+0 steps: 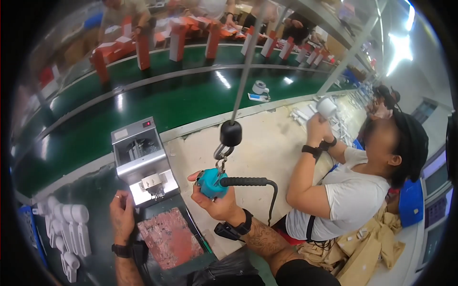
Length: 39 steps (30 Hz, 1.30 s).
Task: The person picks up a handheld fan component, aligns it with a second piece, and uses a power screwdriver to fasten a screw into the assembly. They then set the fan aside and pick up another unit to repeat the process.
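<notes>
- I have my right grip (223, 207) wrapped around the blue-green tool (213, 185), which hangs under a black knob (231, 133), right of the silver machine (146, 164).
- My left grip (122, 217) is near the machine's front left corner, fingers bent; I can't tell if it holds anything.
- I see a worn red pad (171, 238) in front of the machine.
- White parts (71, 217) lie left.

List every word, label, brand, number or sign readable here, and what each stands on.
No text can be read.
Silver machine: pale label and red-lit indicator, too small.
Teal tool in the right hand: no legible marking.
Blue-and-white packet on the green conveyor: too small.
Orange-and-white cartons beyond: too blurred.
</notes>
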Motion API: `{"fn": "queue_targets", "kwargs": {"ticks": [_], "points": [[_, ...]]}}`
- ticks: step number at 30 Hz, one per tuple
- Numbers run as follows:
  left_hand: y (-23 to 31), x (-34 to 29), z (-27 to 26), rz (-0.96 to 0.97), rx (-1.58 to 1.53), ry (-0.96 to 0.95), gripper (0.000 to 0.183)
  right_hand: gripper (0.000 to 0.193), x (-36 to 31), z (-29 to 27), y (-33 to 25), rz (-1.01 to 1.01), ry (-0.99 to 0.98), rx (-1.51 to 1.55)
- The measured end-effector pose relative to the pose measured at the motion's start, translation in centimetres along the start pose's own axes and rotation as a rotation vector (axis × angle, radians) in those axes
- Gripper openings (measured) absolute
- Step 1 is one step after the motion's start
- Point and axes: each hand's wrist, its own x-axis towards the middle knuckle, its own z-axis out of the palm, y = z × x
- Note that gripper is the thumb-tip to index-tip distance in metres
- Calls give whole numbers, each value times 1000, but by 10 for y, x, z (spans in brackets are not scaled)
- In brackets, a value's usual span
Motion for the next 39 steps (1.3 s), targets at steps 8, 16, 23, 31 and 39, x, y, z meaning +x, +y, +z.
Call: {"fn": "queue_targets", "kwargs": {"ticks": [8,16,23,31,39], "points": [[-2,6,-3,3,-10,-17,8,41,6,1,-3,-19,-95,72],[-5,10,2,51,-66,-30,9,40,4,-3,-5,47,-113,130],[74,-5,-13,250,-439,227,16,38,2,-13,-45,94,-188,7],[164,24,154,502,-30,-330,23,54,-78,-29,-72,284,133,304],[120,57,297,318,384,-249,60,62,-107,-38,-89,296,97,159]]}}
